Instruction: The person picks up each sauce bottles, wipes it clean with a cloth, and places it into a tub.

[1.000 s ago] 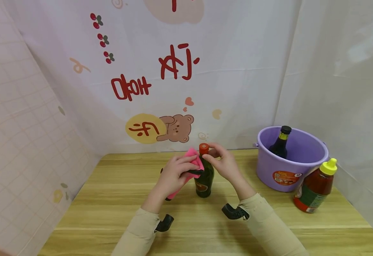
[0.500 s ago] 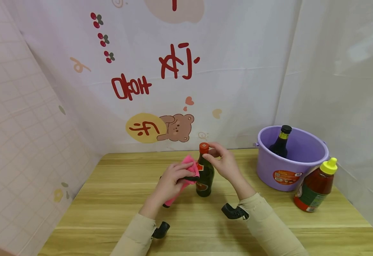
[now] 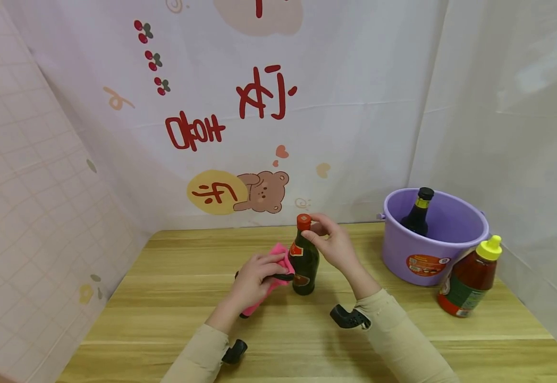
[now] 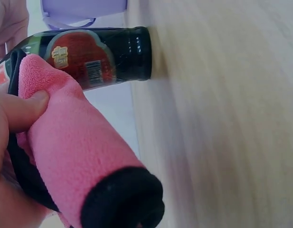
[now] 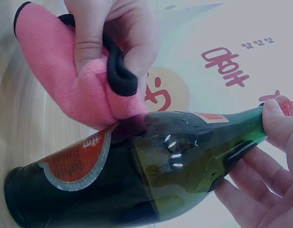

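Note:
A green glass bottle with a red cap stands upright on the table. My right hand holds it by the neck, thumb on one side and fingers on the other, just below the cap. A pink cloth with black edging is bunched in my left hand, pinched between thumb and fingers. In the right wrist view the cloth touches the bottle's side above the red body label. The left wrist view shows that label's barcode beside the cloth.
At the right stands a purple bucket with a dark, black-capped bottle inside. In front of it is a red sauce bottle with a yellow nozzle cap. A printed curtain hangs behind the wooden table.
My left hand has moved the cloth down and left along the bottle, uncovering the red neck label. The right hand and the bottle have stayed in place.

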{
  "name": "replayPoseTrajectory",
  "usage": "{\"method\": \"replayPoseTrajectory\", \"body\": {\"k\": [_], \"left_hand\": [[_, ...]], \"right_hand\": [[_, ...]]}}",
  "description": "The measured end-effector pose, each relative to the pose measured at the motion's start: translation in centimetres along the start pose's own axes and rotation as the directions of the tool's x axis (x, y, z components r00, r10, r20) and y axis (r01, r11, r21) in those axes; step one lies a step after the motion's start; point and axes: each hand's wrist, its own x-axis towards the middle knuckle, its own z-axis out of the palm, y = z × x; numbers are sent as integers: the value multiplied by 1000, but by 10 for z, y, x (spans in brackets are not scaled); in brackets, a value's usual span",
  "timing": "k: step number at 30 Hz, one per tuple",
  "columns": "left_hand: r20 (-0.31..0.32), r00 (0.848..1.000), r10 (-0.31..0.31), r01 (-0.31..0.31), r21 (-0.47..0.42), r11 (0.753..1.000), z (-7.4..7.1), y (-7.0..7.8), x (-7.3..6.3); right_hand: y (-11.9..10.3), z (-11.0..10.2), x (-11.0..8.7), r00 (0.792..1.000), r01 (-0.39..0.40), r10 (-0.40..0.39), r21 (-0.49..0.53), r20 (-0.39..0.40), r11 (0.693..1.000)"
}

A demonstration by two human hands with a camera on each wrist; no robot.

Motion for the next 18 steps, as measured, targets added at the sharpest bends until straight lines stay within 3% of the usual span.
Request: {"method": "replayPoseTrajectory", "body": {"k": [9,18], "left_hand": [[84,996,-18,13,58,998,11,-1,-5],[229,973,-37,5,138,990,27,-4,-8]], "right_hand": [[1,0,0,1000,9,-9,7,-10,1000],[2,2,-1,1000,4,-4,-3,-15,1000]]}}
